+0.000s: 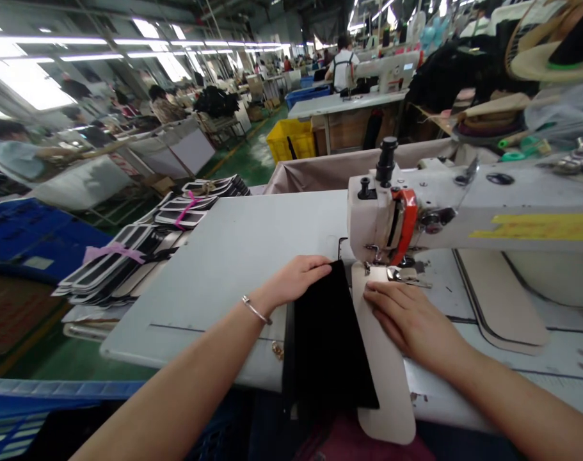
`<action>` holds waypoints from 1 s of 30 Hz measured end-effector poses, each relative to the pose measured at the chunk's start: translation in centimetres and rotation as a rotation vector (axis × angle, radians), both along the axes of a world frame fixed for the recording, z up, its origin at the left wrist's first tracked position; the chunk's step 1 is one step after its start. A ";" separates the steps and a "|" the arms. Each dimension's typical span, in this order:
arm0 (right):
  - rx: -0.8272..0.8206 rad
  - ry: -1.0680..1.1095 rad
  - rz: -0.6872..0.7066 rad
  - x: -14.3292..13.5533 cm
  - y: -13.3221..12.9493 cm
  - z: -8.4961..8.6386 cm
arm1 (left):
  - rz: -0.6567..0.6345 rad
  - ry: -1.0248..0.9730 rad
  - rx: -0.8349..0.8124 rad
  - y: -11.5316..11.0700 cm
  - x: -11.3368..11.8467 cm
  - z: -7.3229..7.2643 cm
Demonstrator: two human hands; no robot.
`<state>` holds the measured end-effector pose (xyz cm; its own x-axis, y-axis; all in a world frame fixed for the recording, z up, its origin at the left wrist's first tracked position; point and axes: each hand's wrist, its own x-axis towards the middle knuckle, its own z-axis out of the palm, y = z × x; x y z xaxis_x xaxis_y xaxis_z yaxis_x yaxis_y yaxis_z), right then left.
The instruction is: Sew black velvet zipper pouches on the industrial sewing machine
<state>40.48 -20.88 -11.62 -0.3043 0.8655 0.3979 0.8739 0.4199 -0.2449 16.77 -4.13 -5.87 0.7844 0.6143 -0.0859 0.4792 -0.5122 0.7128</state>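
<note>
My left hand pinches the upper left corner of a black fabric piece between thumb and fingers. The fabric hangs over the table's front edge towards my lap. Alongside it lies a long beige panel with rounded corners, its far end beneath the head of a sewing machine. My right hand rests on this panel just in front of the presser foot, fingers stretched out and flat. The needle itself is too small to make out.
Bundles of cut panels tied with pink strips lie left of the white sewing table. More beige panels sit under the machine arm. A blue crate stands at lower left, a yellow crate farther off. Other people work behind.
</note>
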 end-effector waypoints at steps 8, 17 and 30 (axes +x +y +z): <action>0.000 -0.056 -0.010 -0.3 -0.4 0.5 | 0.080 0.045 0.004 -1.1 6.6 -2.0; -0.035 -0.012 -0.012 0.0 -0.2 0.3 | 0.146 0.094 0.164 -2.5 7.1 -1.5; -0.053 0.010 -0.016 0.0 -0.2 0.4 | 0.184 0.121 0.260 -2.7 7.8 -1.9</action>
